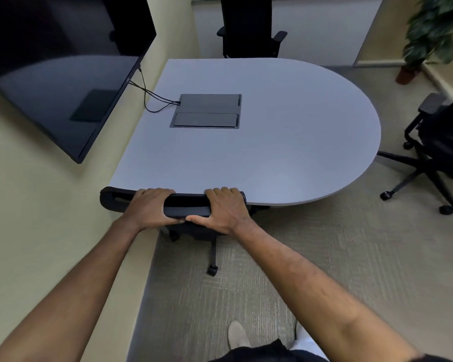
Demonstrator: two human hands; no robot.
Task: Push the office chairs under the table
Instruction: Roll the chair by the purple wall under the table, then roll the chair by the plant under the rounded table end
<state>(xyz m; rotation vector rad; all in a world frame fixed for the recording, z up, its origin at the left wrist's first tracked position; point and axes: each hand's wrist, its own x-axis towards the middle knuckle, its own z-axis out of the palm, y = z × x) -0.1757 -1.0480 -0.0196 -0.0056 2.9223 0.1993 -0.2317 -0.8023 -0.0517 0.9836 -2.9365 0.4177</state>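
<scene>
Both hands gripped the top edge of the near chair's (186, 208) black backrest, the left hand (148, 209) and the right hand (224, 209) set side by side with fingers curled over the far side of the rim and thumbs pressed along its near face, their tips almost touching at the middle. This chair stood at the straight near edge of the grey table (285, 142), its backrest top just beside that edge and its seat hidden beneath the tabletop; one leg with a caster (211, 270) projected back over the carpet (311, 257). The left end of the backrest lay close to the cream wall (37, 218). A second chair (249, 27) stood at the far side of the table, its backrest upright against the far edge and both armrests showing. A third chair (439, 150) stood to the right, apart from the rounded end of the table, its star base and casters fully exposed on the carpet. A dark panel (207, 111) was set flush in the tabletop, with cables (152, 96) running from it to a dark screen (55, 74) on the wall. A potted plant (426, 32) occupied the far right corner. A light shoe (237, 335) showed at the bottom edge
</scene>
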